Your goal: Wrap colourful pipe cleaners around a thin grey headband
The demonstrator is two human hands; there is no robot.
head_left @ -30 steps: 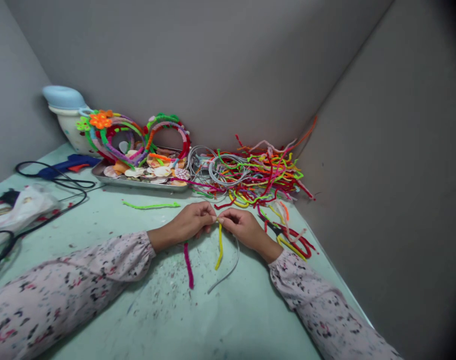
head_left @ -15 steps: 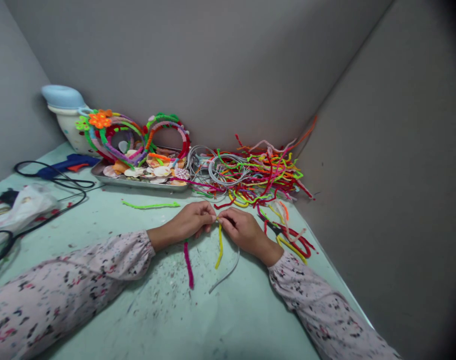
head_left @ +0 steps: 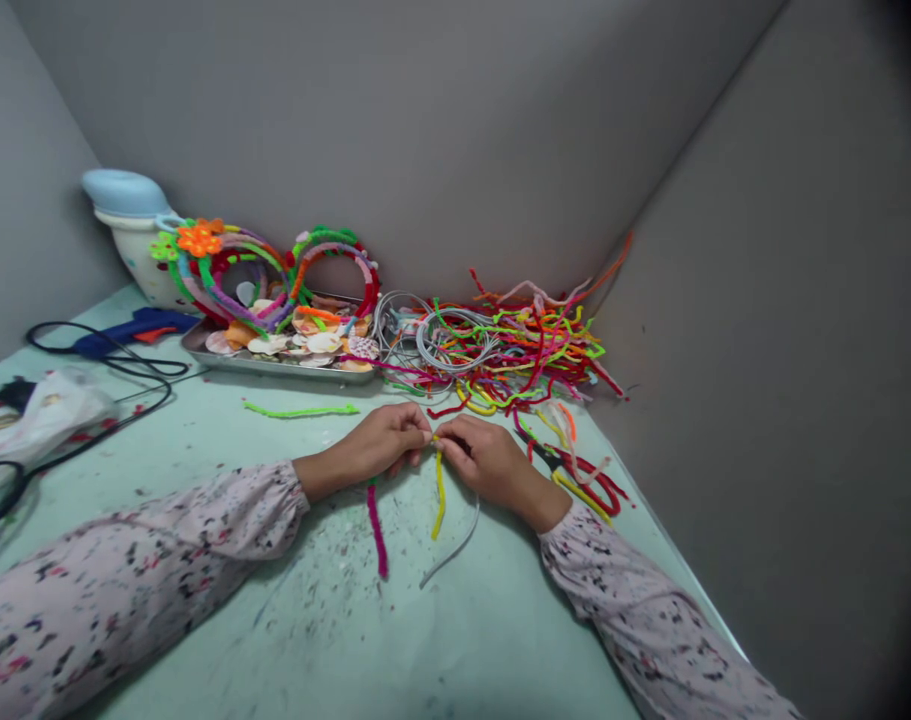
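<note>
My left hand (head_left: pixel 396 436) and my right hand (head_left: pixel 479 455) meet over the middle of the table, fingertips pinched close together. Between them is the upper end of a yellow pipe cleaner (head_left: pixel 441 497), whose free length hangs down. Out from under my right hand curves a thin grey wire (head_left: pixel 459 549). A magenta pipe cleaner (head_left: pixel 378 532), green at its top, hangs below my left hand; how it joins on is hidden by the fingers. A bright green pipe cleaner (head_left: pixel 301 410) lies flat on the table beyond my left wrist.
A metal tray (head_left: pixel 290 371) holds shells and pipe-cleaner hoops. Beside it are grey wire coils (head_left: pixel 455 340) and a heap of coloured pipe cleaners (head_left: pixel 545 340). Scissors (head_left: pixel 582 483) lie right. At left are a blue glue gun (head_left: pixel 121 333), black cable (head_left: pixel 155 375) and plastic bag (head_left: pixel 61 415).
Both hands stay pinched in nearly the same place. The hanging yellow pipe cleaner and the grey wire's end have shifted very slightly.
</note>
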